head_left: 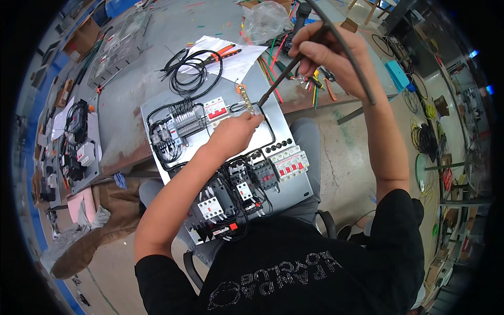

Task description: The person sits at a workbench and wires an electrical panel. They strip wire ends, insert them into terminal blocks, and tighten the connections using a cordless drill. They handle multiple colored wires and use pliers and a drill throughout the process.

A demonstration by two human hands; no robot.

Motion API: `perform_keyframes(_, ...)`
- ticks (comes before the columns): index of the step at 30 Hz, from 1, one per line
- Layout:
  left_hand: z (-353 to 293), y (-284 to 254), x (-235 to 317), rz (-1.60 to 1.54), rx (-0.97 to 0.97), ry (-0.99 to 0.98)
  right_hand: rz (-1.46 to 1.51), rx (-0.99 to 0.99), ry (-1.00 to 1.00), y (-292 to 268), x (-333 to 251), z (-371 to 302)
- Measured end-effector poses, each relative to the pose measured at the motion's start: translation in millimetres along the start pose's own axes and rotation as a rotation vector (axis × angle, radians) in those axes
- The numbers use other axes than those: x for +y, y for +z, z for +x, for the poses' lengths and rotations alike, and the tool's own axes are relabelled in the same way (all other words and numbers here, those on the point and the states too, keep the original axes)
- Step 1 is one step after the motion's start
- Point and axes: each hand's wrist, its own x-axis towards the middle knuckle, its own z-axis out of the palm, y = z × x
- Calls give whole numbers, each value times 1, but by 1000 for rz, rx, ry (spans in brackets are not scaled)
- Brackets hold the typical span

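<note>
A metal mounting panel carrying wired electrical parts lies tilted across my lap, against the table edge. My right hand is raised over its far right side, closed around a length of thick black cable or tubing. That length slants down to a brass-coloured terminal bar on the panel. Another black curved piece passes in front of my right hand; whether both are one length cannot be seen. My left hand has its fingers pinched at the bar's near end, hiding what they grip. Beside it sits a red-and-white breaker.
Coiled black wire and orange-handled pliers lie on papers on the grey table. A clear plastic bag and loose wires are farther back. Left, a second wired panel overhangs the table. Shelving stands right.
</note>
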Motion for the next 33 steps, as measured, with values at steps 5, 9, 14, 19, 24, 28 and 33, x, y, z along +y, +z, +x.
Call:
perform_keyframes(5,-3,18,-17,127,17,113,1,-37,51,16,2,5)
perform_keyframes(9,-6,20,-17,13,71,151,38,-58,75,25,1,5)
perform_keyframes(14,-7,13,-13,-39,48,124,-25,-68,96,32,0,7)
perform_keyframes(19,-10,11,-11,-56,23,72,-115,-99,100,36,-5,12)
perform_keyframes(24,-12,10,-10,-78,64,95,-98,-115,149,34,-9,14)
perform_keyframes(28,-10,13,-12,-57,61,97,-88,-222,107,26,-11,11)
perform_keyframes(33,-13,16,-13,-51,68,108,-179,-296,-2,31,-12,16)
